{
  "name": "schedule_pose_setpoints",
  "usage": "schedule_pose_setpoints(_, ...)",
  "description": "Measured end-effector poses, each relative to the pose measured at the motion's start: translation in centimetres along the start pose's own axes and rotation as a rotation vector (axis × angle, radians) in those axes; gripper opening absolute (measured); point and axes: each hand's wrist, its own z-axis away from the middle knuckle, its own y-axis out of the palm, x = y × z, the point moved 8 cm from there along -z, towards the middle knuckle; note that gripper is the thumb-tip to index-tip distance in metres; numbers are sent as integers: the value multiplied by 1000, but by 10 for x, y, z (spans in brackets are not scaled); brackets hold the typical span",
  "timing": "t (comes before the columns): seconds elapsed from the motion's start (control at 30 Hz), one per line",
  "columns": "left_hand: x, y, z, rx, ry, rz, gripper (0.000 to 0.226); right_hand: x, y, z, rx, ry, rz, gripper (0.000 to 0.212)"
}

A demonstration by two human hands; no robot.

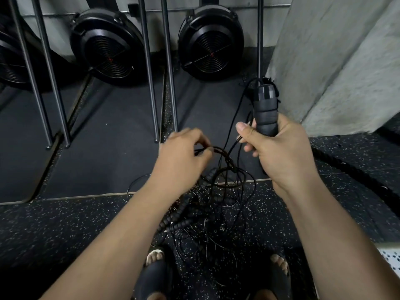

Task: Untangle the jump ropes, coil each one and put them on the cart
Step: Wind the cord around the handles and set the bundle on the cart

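Ropes (pixel 216 204) in a tangle, untangling under way: right hand (pixel 281 152) grips a handle (pixel 265 109), left hand (pixel 181 156) pinches a cord (pixel 218 148), which probably needs drawing free next.

We see the jump ropes (pixel 207 213) as one black tangle on the speckled floor (pixel 65 234): thin cords loop over each other, with a beaded rope (pixel 179 215) running through the heap. One black wrapped handle (pixel 265 109) stands upright in our right hand (pixel 279 152), its cord trailing down into the tangle. Our left hand (pixel 184 156) pinches a few strands lifted above the pile.
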Motion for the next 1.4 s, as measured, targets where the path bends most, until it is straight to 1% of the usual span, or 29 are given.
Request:
schedule_pose_setpoints(0.03, 6, -5, -1, -30, -23, -27, 10, 0, 0, 0, 6, 0, 8, 19)
schedule_pose_setpoints(0.1, 14, -16, -2, -134, -48, -42, 18, -1, 1, 0, 27, 0, 21, 18)
schedule_pose_setpoints(0.17, 12, -21, -2, -227, -19, -85, 24, 0, 5, 1, 51, -3, 33, 17)
schedule_pose_setpoints(0.2, 7, -21, -2, -236, 9, -102, 24, 0, 7, 1, 58, -7, 39, 17)
schedule_pose_setpoints(0.3, -9, -9, 2, -175, 58, -105, 15, 2, 10, 3, 68, -19, 38, 17)
schedule_pose_setpoints(0.4, -12, 7, 7, -70, 30, -33, 16, 3, 11, 5, 85, -22, 37, 17)
schedule_pose_setpoints(0.5, -14, 20, 9, 29, 62, 54, 15, 4, 15, 6, 114, -18, 10, 16)
schedule_pose_setpoints(0.67, -10, 33, 8, 47, 109, 229, 15, 13, 19, 10, 155, -28, -105, 15)
schedule_pose_setpoints(0.77, -9, 38, 7, 60, 112, 272, 14, 20, 10, 9, 109, -42, -185, 16)
schedule_pose_setpoints(0.9, -10, 44, 5, 167, 92, 464, 14, 23, -8, 3, 24, -45, -311, 15)
schedule_pose_setpoints(1.0, -9, 40, 4, 149, 95, 516, 17, 17, -16, 0, -19, 7, -367, 18)
schedule_pose_setpoints(1.1, -10, 32, 4, 91, 100, 537, 17, 1, -8, 1, 35, 106, -256, 23)
schedule_pose_setpoints(1.2, -19, 24, 5, 56, 154, 504, 15, -16, 11, 7, 170, 186, -119, 25)
schedule_pose_setpoints(1.27, -22, 21, 7, 48, 167, 499, 13, -18, 18, 7, 205, 166, -61, 25)
schedule_pose_setpoints(1.33, -19, 19, 7, 39, 161, 501, 13, -16, 15, 2, 175, 118, -1, 21)
schedule_pose_setpoints(1.4, -18, 22, 8, 79, 147, 567, 17, -14, 12, -1, 148, 75, 42, 18)
